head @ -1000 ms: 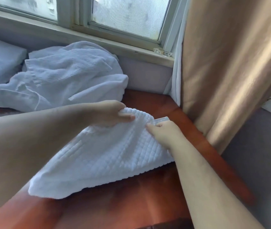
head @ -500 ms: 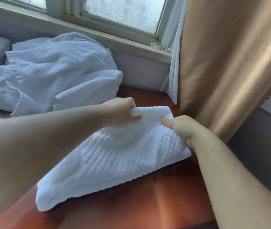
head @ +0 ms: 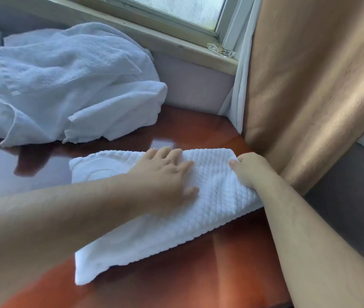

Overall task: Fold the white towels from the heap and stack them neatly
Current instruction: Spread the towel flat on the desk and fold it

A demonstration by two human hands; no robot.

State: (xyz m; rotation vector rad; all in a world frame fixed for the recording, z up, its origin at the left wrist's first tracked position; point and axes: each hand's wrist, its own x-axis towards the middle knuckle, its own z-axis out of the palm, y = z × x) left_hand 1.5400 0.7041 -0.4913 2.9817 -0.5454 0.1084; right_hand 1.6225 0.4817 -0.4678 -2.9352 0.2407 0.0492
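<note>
The white waffle-textured folded towel (head: 218, 196) lies flat on the glossy reddish-brown wooden tabletop (head: 198, 276), just in front of the crumpled heap of white terry towels (head: 65, 85). The left hand (head: 165, 172) rests spread on it, fingers straight, pressing down. The right hand (head: 251, 172) pinches the end farthest from the heap, fingers curled. The cloth looks soft, light and limp, and likely to slide on the polish; its corners and edges seem the best hold.
</note>
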